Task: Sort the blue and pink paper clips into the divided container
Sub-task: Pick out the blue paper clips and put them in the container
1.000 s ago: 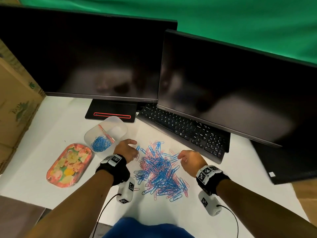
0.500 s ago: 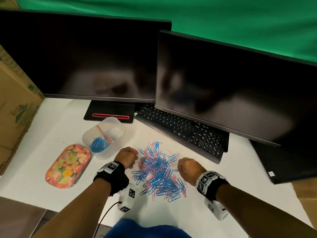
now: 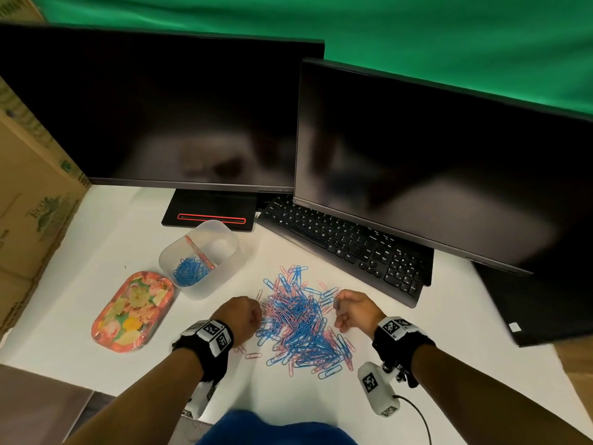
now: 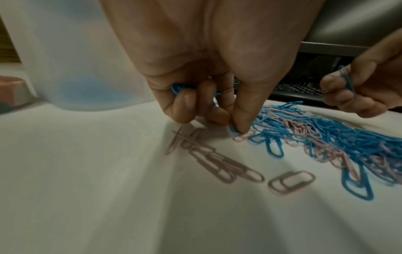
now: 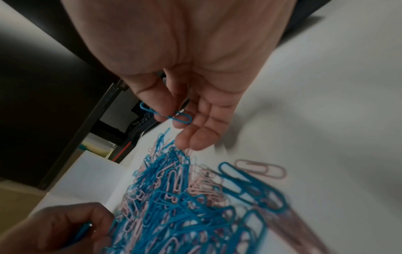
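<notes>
A pile of blue and pink paper clips [image 3: 300,322] lies on the white table between my hands. My left hand [image 3: 244,313] sits at the pile's left edge, fingers curled round several blue clips [image 4: 180,88], its fingertips [image 4: 239,127] pinching another blue clip at the table. My right hand [image 3: 349,308] hovers over the pile's right edge and pinches one blue clip [image 5: 167,113] between thumb and forefinger. The translucent divided container [image 3: 199,256] stands back left, with blue clips [image 3: 189,271] in its near compartment and a few pink ones along the divider.
A floral tray [image 3: 131,311] lies left of the container. A black keyboard [image 3: 349,248] and two dark monitors [image 3: 433,175] stand behind the pile. A cardboard box [image 3: 29,200] borders the left side. Loose pink clips [image 4: 219,165] lie beside my left hand.
My left hand has moved right and nearer, from beside the container to the pile's left edge. My right hand has lifted slightly off the pile with a blue clip.
</notes>
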